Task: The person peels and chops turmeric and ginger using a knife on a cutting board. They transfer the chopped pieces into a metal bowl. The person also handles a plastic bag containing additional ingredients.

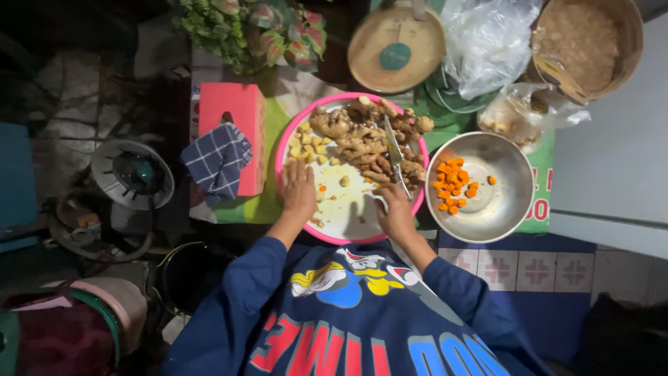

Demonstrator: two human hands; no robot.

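Dim surroundings hide most of the floor around the surface. On the pink plate, the left hand lies flat, open, beside yellow chunks. The right hand grips a knife; its handle is mostly covered, roots behind.

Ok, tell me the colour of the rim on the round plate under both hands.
Pink rim around a pale, whitish middle; the head view shows it best.
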